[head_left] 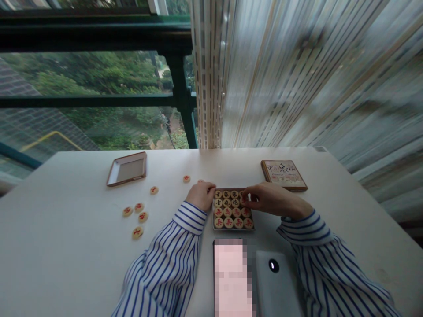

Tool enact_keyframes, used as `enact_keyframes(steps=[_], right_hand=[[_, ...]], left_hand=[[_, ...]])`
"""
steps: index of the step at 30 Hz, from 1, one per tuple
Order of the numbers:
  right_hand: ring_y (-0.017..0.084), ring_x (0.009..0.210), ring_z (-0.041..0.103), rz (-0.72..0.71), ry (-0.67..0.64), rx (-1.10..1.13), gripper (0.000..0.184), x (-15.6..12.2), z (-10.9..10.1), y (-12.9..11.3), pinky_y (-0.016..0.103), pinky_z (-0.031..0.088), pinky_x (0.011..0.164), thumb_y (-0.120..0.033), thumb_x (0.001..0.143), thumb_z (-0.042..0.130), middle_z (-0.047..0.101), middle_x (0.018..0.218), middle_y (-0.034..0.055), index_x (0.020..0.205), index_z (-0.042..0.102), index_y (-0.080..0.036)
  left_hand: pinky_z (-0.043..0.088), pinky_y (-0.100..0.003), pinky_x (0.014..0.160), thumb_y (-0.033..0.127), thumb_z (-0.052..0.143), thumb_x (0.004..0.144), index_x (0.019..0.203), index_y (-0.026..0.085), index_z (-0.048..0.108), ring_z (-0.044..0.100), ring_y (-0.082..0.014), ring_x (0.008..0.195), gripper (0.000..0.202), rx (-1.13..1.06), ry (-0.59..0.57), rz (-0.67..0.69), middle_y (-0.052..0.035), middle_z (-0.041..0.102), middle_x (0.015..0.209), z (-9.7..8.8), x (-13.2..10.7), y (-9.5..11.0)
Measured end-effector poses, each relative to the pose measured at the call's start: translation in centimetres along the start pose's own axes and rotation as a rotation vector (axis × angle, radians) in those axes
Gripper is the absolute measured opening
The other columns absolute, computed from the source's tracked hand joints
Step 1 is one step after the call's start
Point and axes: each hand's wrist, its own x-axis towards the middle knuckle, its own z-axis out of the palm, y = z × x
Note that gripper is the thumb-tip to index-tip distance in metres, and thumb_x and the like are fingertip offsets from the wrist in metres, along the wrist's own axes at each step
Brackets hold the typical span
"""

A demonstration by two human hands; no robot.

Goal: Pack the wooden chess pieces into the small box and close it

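"At the far left corner of the box (234, 229), my left grip (201, 196) rests against the rim, I think to stop it sliding. Whether it clamps the edge, I can't tell."

"And your other one?"

"Across from it, my right grip (271, 197) has thumb and finger close together at the right end of the two far rows. My fingers hide the contact, so I can't say if a piece is pinched."

"How does the box look?"

"Shallow and open, between my forearms, probably for easy reach. Round, pale wooden-looking pieces (227, 212) lie face up in four snug rows: black characters in the far two, where visible, red in the near two."

"And farther out?"

"Loose pieces (137, 232) with red marks lie leftward on the tabletop (66, 246), face up, perhaps to be read easily. Beyond them is a shallow tray (127, 181); to the right, a printed case (284, 173)."
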Motion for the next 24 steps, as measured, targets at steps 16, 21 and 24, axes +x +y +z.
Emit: enact_keyframes(steps=[16, 21, 24], right_hand=[[0.014, 0.063, 0.057, 0.026, -0.095, -0.029, 0.023, 0.19, -0.35, -0.12, 0.022, 0.037, 0.054, -0.038, 0.079, 0.048, 0.066, 0.077, 0.0014, 0.091, 0.065, -0.026], [0.014, 0.064, 0.058, 0.026, -0.087, -0.038, 0.025, 0.04, -0.39, -0.13, 0.023, 0.037, 0.055, -0.039, 0.081, 0.046, 0.066, 0.076, 0.0014, 0.093, 0.064, -0.026], [0.014, 0.064, 0.058, 0.031, -0.083, -0.035, 0.028, -0.02, -0.51, -0.17, 0.023, 0.037, 0.055, -0.039, 0.082, 0.044, 0.067, 0.077, 0.0022, 0.097, 0.063, -0.026]], left_hand=[[0.045, -0.028, 0.08, 0.022, 0.045, 0.08, 0.094, 0.016, 0.068, 0.061, -0.0185, 0.086, 0.028, -0.002, -0.008, -0.019, -0.0072, 0.068, 0.091, -0.01, 0.07, 0.01], [0.045, -0.029, 0.082, 0.022, 0.045, 0.08, 0.095, 0.016, 0.068, 0.061, -0.0193, 0.089, 0.028, -0.001, -0.013, -0.023, -0.0075, 0.068, 0.094, 0.06, 0.07, -0.05], [0.044, -0.029, 0.082, 0.022, 0.045, 0.08, 0.095, 0.016, 0.068, 0.061, -0.0194, 0.089, 0.028, -0.001, -0.016, -0.021, -0.0075, 0.068, 0.094, 0.11, 0.1, -0.06]])
